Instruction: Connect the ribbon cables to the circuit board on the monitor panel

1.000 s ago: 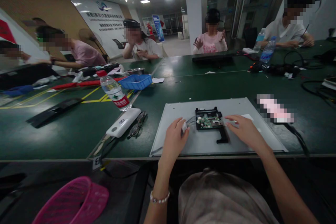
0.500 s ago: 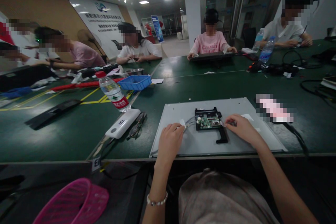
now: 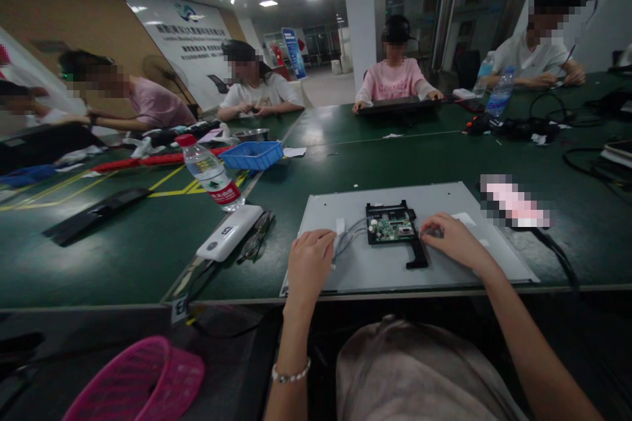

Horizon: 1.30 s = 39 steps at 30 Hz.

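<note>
A green circuit board [image 3: 392, 229] sits in a black plastic bracket [image 3: 417, 254] on a large light-grey panel [image 3: 355, 273]. Thin grey cables [image 3: 351, 235] run from the board's left side to my left hand [image 3: 310, 260], whose fingers are closed on them above the panel's left part. A small piece of white tape [image 3: 340, 226] shows just beyond these fingertips. My right hand [image 3: 453, 242] is beside the bracket's right edge, thumb and fingers curled together in a pinch. What lies between its fingertips is too small to tell.
Left of the panel lie a white power bank [image 3: 231, 233], eyeglasses [image 3: 255, 240] and a water bottle [image 3: 212, 174]. A blue tray [image 3: 253, 156] stands farther back. To the right is a blurred-out phone-like object [image 3: 516, 202] with a black cable. Several people sit around the green table.
My left hand has moved slightly left and toward me, away from the white tape, and the cables show more. My right hand stays beside the bracket, almost still.
</note>
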{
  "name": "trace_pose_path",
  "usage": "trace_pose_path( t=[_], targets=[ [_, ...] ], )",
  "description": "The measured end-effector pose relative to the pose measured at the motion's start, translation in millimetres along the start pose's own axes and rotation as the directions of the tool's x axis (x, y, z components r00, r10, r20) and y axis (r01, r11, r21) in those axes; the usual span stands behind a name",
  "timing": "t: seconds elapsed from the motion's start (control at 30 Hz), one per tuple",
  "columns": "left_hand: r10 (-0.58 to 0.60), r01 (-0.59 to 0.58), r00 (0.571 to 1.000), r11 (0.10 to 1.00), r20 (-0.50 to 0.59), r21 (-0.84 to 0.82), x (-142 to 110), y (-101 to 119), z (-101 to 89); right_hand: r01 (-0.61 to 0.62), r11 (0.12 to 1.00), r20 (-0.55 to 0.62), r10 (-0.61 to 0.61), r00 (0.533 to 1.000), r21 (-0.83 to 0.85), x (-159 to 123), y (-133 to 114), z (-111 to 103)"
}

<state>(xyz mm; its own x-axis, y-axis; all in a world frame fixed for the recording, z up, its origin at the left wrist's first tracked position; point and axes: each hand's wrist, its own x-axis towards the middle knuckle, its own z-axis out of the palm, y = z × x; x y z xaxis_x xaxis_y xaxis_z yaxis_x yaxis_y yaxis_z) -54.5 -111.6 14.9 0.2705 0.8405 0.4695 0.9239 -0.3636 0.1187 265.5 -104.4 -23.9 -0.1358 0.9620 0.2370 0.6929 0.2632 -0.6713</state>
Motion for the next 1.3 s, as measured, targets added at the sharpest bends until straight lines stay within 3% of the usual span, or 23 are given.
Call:
trace_pose_path(
  t=[0.1, 0.23, 0.43, 0.57, 0.67, 0.8, 1.0, 1.13, 1.3],
  targets=[
    [0.000, 0.000, 1.000, 1.000, -0.008, 0.013, 1, 0, -1.4, -0.055, 0.997, -0.018, 0.057, 0.998, 0.057, -1, 3, -1],
    [-0.025, 0.024, 0.996, 1.000, 0.083, 0.017, 2, -5, 3.0, -0.130, 0.987, -0.054, 0.136, 0.989, 0.096, -3, 11, -7],
    [-0.072, 0.074, 0.995, 0.997, 0.074, -0.023, 2, -9, 4.5, -0.219, 0.967, -0.151, 0.199, 0.968, -0.129, -8, 29, -17],
    [-0.068, 0.065, 0.997, 0.992, -0.024, -0.105, 6, 20, 3.7, -0.211, 0.950, -0.187, 0.170, 0.968, -0.231, -8, 32, -19],
    [0.033, -0.033, 0.999, 0.975, -0.008, -0.220, 12, 54, 10.2, -0.147, 0.957, -0.190, 0.100, 0.977, -0.251, -3, 23, -23],
    [0.117, -0.101, 0.992, 0.961, 0.045, -0.258, 16, 87, 29.0, 0.049, 0.968, -0.081, -0.071, 0.994, -0.245, 18, -5, -27],
    [0.138, -0.109, 0.981, 0.973, 0.136, -0.202, 13, 88, 50.3, 0.305, 0.915, 0.163, -0.270, 0.949, -0.263, 82, -40, -11],
    [0.130, -0.101, 0.981, 0.976, 0.142, -0.191, 12, 85, 50.2, 0.351, 0.880, 0.278, -0.268, 0.923, -0.318, 118, -44, 10],
    [0.131, -0.105, 0.982, 0.977, 0.139, -0.183, 11, 86, 49.2, 0.352, 0.852, 0.345, -0.220, 0.912, -0.388, 128, -50, 28]
  ],
)
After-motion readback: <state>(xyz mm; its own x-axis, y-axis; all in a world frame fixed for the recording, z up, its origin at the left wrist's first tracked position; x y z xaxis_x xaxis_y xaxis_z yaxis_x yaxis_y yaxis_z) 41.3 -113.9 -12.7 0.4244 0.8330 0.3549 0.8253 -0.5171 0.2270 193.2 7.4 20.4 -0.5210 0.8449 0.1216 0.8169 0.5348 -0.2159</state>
